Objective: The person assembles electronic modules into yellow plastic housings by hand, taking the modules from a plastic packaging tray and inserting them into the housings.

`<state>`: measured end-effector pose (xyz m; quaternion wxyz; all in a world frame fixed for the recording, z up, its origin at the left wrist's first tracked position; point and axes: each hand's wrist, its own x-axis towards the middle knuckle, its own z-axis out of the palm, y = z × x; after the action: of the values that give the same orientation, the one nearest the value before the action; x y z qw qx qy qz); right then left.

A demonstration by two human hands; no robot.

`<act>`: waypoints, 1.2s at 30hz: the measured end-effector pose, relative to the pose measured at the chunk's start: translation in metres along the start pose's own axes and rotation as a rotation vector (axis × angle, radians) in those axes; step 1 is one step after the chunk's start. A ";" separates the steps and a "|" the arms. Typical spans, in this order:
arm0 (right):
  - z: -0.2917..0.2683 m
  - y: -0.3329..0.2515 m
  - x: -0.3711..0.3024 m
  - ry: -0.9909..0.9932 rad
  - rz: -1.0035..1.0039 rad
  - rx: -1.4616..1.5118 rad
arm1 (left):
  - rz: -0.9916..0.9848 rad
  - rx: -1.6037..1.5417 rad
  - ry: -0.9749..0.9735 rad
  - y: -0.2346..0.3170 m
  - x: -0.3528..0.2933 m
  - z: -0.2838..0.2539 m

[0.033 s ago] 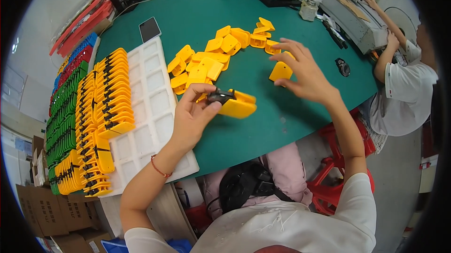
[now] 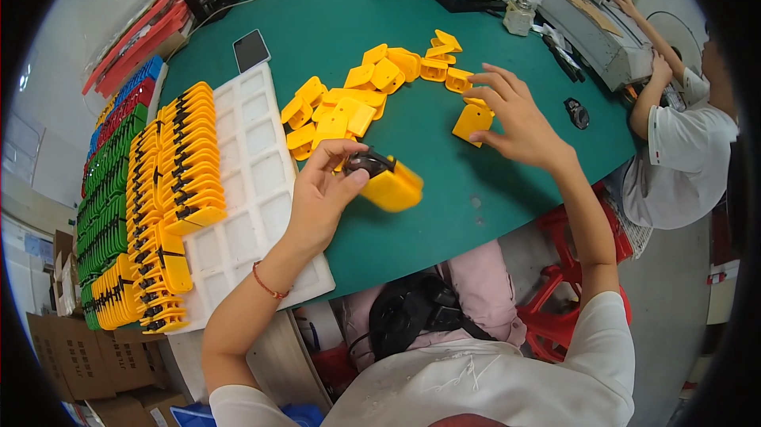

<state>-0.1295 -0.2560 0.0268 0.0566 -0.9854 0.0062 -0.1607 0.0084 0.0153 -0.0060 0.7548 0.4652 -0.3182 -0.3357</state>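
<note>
My left hand [image 2: 326, 189] pinches a small black part between thumb and fingers. From that part a yellow folded plastic piece [image 2: 394, 187] hangs out to the right, blurred by motion. My right hand [image 2: 515, 122] is open, its fingers spread around a loose yellow plastic piece [image 2: 471, 122] with holes in it; I cannot tell whether they touch. A heap of similar yellow pieces [image 2: 354, 112] lies beyond my left hand. More yellow pieces [image 2: 434, 68] trail off toward the far right of the heap.
At left, a white compartmented tray [image 2: 273, 177] bears rows of yellow pieces with black parts [image 2: 190, 161]; green ones [image 2: 111, 189] lie further left. A phone [image 2: 251, 50], a black watch-like object [image 2: 577, 113] and a glass jar [image 2: 519, 16] rest on the green table. A co-worker [image 2: 682, 141] sits at right.
The yellow piece in my left hand has swung downward and slightly left. My right hand's fingers have shifted a little around the loose piece.
</note>
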 end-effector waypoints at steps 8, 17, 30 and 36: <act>0.037 0.014 -0.013 0.178 0.068 -0.027 | -0.334 -0.160 0.102 0.003 0.000 0.003; 0.024 -0.048 0.018 0.218 0.357 1.367 | -0.247 0.179 0.044 0.003 -0.003 0.007; 0.037 -0.091 0.028 0.185 0.238 1.604 | -0.205 0.201 0.064 0.004 -0.004 0.009; 0.027 -0.083 0.021 0.094 0.147 1.520 | 0.004 0.751 -0.027 0.023 -0.003 0.006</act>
<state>-0.1015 -0.1713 0.0171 0.7292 -0.6647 -0.0380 -0.1584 0.0070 0.0224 0.0167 0.5282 0.7043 -0.4301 -0.2001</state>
